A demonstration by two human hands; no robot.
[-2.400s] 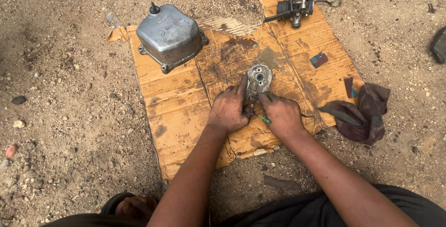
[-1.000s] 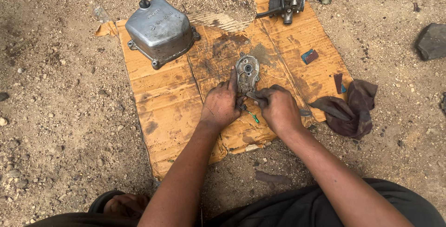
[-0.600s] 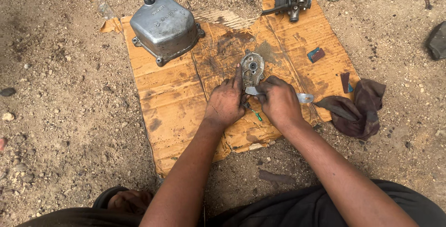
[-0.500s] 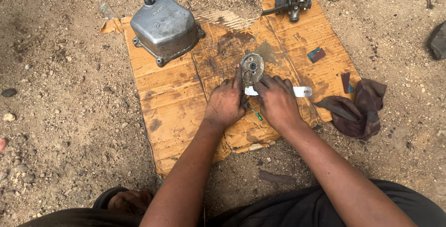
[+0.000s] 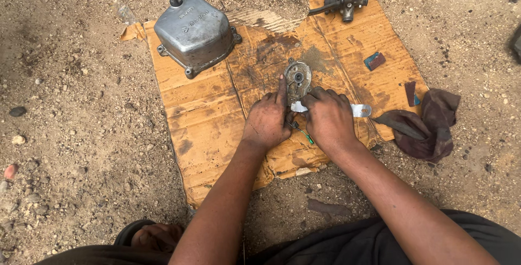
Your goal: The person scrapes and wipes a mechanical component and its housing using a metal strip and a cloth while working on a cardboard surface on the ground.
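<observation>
Round metal part (image 5: 298,78) on cardboard (image 5: 206,118), left hand (image 5: 267,121) steadying it, right hand (image 5: 328,118) fingers gripping flat wrench (image 5: 360,110).

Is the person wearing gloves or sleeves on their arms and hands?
No. The left hand and the right hand are bare, with no gloves, rings or watch, and look smudged with dark grime. Both forearms are bare too, with no sleeves in view.

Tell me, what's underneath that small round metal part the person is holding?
The round metal part stands on stained brown cardboard laid over gravelly dirt. A flat silver spanner passes under the right hand. The left hand covers the part's near edge, hiding what lies there.
</observation>
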